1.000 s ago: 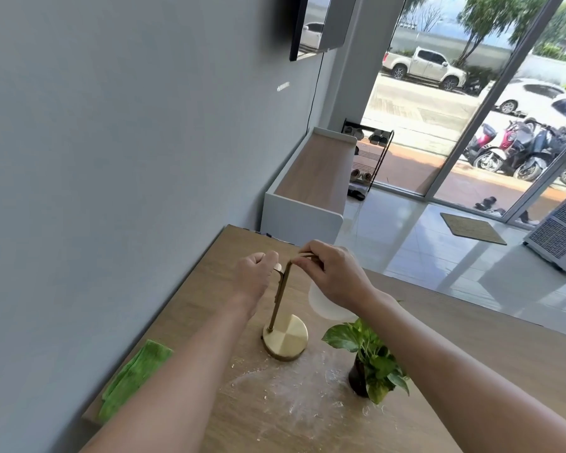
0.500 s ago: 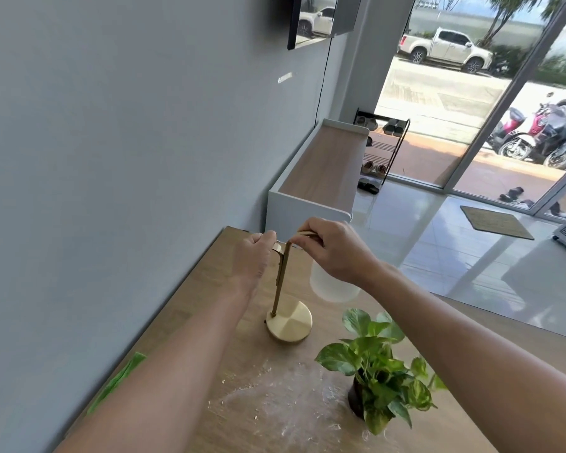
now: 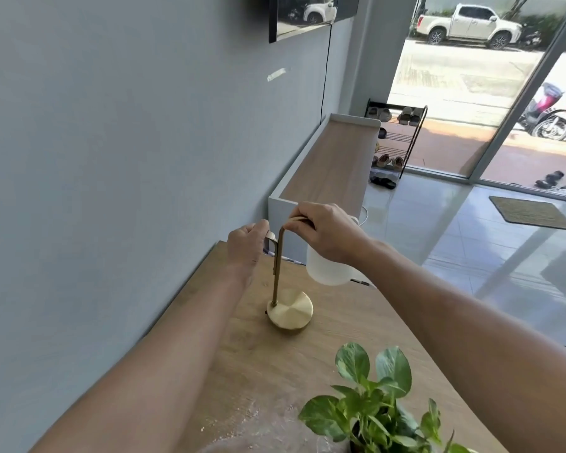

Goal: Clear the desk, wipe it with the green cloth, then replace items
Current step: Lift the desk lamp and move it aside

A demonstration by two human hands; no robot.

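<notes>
A brass desk lamp (image 3: 290, 310) with a round base and a frosted white shade (image 3: 330, 268) stands at the far end of the wooden desk (image 3: 265, 361). My right hand (image 3: 327, 232) grips the curved top of the lamp's arm above the shade. My left hand (image 3: 245, 248) is closed on the other side of the lamp's top bend. A small potted plant (image 3: 378, 403) with green leaves stands near me on the desk. White dust (image 3: 258, 429) covers the desk surface in front of it. The green cloth is out of view.
A grey wall (image 3: 111, 158) runs along the desk's left edge. Beyond the desk stands a low white cabinet (image 3: 330, 165) with a wooden top, then a shoe rack (image 3: 396, 138). Tiled floor (image 3: 455, 240) lies to the right.
The view has lifted and moved forward, so the green cloth has left the frame and the plant sits lower. Both hands stay on the lamp's top; its base has not moved.
</notes>
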